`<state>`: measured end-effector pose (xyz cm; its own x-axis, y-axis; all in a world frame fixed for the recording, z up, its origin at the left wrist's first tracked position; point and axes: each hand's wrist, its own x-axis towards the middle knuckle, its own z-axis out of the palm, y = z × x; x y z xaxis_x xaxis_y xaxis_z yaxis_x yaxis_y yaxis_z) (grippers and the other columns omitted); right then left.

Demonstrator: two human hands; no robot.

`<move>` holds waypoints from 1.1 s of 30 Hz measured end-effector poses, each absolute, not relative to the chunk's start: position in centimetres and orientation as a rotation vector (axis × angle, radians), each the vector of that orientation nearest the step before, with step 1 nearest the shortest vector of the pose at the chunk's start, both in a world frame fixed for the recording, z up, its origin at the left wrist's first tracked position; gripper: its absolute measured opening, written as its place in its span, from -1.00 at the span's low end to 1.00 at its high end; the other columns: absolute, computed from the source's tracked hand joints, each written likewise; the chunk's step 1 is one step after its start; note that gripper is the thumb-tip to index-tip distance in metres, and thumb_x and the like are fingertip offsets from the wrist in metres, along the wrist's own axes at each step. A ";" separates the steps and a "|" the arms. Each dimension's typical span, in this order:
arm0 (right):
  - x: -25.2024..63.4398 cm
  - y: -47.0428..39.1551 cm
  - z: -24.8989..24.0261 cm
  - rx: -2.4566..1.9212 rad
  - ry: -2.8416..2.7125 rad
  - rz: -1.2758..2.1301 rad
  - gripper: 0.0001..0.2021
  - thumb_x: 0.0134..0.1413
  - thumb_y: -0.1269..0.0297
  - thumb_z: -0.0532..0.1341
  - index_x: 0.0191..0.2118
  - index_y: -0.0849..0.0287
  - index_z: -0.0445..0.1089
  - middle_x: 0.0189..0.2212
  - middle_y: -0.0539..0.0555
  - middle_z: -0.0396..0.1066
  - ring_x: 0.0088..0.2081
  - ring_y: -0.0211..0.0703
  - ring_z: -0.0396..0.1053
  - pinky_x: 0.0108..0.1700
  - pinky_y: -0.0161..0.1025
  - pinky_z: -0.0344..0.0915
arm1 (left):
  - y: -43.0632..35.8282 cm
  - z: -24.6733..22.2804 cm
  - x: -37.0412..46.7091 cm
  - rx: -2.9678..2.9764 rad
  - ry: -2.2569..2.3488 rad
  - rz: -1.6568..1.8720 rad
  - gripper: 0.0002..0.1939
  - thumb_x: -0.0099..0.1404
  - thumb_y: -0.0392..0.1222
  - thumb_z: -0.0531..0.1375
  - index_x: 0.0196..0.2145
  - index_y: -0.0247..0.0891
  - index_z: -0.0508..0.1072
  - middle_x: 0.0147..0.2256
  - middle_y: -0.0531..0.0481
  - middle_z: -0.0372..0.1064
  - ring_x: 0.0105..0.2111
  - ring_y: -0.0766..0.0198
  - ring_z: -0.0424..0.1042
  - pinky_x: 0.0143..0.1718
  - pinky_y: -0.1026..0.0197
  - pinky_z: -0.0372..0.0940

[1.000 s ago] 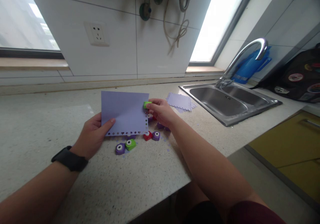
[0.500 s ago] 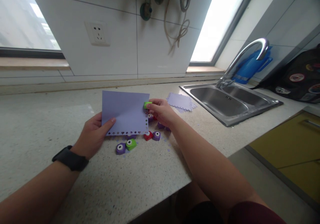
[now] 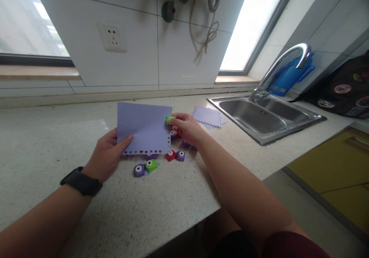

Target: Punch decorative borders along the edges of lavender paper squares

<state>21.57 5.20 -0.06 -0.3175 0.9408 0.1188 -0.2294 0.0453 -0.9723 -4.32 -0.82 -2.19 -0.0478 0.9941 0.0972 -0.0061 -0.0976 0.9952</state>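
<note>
My left hand grips a sheet of lavender paper by its lower left side, thumb on the front. Small shaped holes run along the sheet's bottom edge and up part of its right edge. At that right edge my right hand pinches a green craft punch set over the paper's border. Below the sheet, on the counter, lie a purple punch, another green punch, a red punch and a second purple punch. More punches are partly hidden behind the paper and my right hand.
Punched lavender sheets lie stacked on the speckled counter, right of my hand. Beyond them is a steel double sink with a curved faucet. Paper bits are scattered about the punches. A blue jug and black bag stand far right.
The paper and both hands have shifted up very slightly in view. The grip on the sheet and on the green craft punch is unchanged.
</note>
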 end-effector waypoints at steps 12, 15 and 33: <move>21.7 5.0 0.3 -0.834 -1.298 1.465 -0.85 -0.09 0.21 0.48 -0.36 0.10 0.59 -0.36 0.04 0.50 -0.36 -0.21 0.36 -0.26 -0.19 0.34 | -0.9 -2.3 -4.4 1.258 1.198 1.337 -0.65 0.26 -0.11 0.38 0.00 -0.17 0.59 -0.19 -0.02 0.67 -0.24 0.09 0.65 -0.02 0.04 0.55; 22.0 5.2 0.3 -0.824 -1.308 1.459 -0.83 -0.08 0.21 0.48 -0.32 0.12 0.60 -0.33 0.06 0.53 -0.33 -0.19 0.40 -0.19 -0.16 0.37 | -0.9 -2.2 -4.4 1.249 1.193 1.342 -0.67 0.26 -0.12 0.38 -0.01 -0.16 0.59 -0.18 -0.05 0.67 -0.23 0.09 0.66 -0.03 0.06 0.55; 22.4 5.4 0.3 -0.819 -1.310 1.453 -0.80 -0.09 0.22 0.48 -0.31 0.13 0.58 -0.34 0.06 0.55 -0.35 -0.22 0.44 -0.18 -0.17 0.41 | -1.0 -1.9 -4.0 1.244 1.201 1.360 -0.68 0.25 -0.15 0.36 -0.03 -0.17 0.59 -0.19 -0.06 0.66 -0.20 0.07 0.66 -0.02 0.02 0.56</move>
<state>22.43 5.44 0.28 -0.2957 0.9473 0.1236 -0.2208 0.0581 -0.9736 -4.04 -0.98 -1.94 -0.0807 0.9902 0.1143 -0.0093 -0.1154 0.9933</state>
